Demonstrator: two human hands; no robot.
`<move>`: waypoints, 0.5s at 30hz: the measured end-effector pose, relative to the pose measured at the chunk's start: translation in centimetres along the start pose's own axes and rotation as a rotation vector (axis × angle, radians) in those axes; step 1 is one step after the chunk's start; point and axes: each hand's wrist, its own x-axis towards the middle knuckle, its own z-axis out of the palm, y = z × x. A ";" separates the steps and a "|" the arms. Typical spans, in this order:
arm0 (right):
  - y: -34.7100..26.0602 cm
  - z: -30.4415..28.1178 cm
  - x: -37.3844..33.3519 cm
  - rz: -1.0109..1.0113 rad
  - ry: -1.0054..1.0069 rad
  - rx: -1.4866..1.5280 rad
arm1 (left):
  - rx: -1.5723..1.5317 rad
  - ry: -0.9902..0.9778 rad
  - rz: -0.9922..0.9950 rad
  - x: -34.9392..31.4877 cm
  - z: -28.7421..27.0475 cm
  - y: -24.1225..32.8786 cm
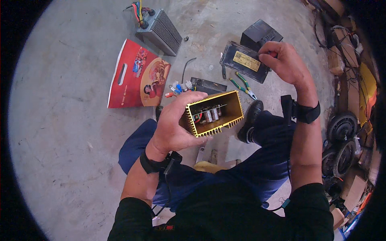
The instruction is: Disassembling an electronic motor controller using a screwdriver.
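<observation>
My left hand is wrapped round a gold-coloured finned metal housing, held up over my lap. Its open end faces up, and a circuit board with silvery cylindrical parts shows inside. My right hand is raised at the right, fingers curled together in a pinch. A bit of red and black shows between them, too little to name. Below that hand lies a flat black plate with a yellow label, beside a black box. Green-handled pliers lie open near the plate.
A red paper bag and a grey finned controller box with coloured wires stand at the left. Connectors and a black block lie behind the housing. Wheels, cardboard and cables crowd the right edge.
</observation>
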 end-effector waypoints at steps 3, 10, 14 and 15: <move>-0.1 -0.1 0.0 0.045 -0.014 0.021 | -0.044 -0.030 -0.005 0.0 -0.2 -0.1; 0.1 0.2 0.1 0.012 0.004 0.045 | 0.004 -0.043 -0.217 0.3 -2.4 0.2; -0.6 0.1 0.3 0.021 -0.002 0.050 | -0.060 0.060 -0.366 0.9 -4.4 0.2; -0.6 0.1 0.3 0.010 0.001 0.055 | -0.139 0.107 -0.422 1.1 -4.9 0.0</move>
